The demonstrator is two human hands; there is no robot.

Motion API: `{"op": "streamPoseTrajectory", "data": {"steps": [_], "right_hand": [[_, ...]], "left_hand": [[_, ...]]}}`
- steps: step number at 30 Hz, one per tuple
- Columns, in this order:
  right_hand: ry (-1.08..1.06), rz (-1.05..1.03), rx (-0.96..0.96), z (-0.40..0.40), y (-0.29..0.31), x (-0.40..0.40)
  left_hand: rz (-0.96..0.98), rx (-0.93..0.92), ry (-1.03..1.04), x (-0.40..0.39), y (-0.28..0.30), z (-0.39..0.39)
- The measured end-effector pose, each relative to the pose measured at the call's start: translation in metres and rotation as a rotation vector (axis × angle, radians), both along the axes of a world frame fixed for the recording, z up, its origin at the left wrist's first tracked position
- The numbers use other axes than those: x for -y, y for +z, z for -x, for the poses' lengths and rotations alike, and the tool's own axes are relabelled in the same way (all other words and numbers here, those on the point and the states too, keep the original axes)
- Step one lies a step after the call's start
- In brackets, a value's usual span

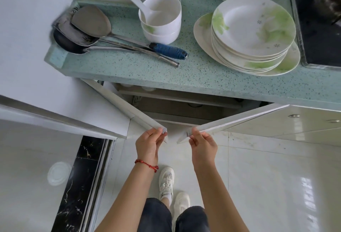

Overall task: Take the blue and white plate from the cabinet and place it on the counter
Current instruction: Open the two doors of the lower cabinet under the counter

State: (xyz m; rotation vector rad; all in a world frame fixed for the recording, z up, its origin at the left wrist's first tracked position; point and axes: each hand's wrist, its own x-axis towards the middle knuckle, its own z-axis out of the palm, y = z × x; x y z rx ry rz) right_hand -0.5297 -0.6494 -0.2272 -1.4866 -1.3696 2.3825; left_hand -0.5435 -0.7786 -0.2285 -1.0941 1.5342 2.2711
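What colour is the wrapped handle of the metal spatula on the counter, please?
Dark blue wrapping on the metal spatula handle, clearest in the head view.

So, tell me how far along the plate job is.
Early. Done: both cabinet doors are partly open. In hand: the left hand grips the left door edge, the right hand grips the right door edge. Left: no blue and white plate shows inside the cabinet yet; it must be found, lifted out and set on the counter.

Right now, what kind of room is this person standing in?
Most likely a home kitchen: stacked plates and metal spatulas lie on a speckled green counter, and both hands hold the open cabinet doors below it.
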Motion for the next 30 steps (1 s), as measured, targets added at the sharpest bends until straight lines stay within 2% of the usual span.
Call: {"op": "streamPoseTrajectory", "data": {"steps": [15,30], "right_hand": [[0.078,-0.094,-0.061,-0.075,-0.005,-0.029],[-0.066,-0.185,-0.057,-0.127,0.000,-0.047]], "left_hand": [[0.016,0.000,0.008,0.028,0.002,-0.029],[0.199,0.051,-0.110,0.120,0.014,-0.086]]}}
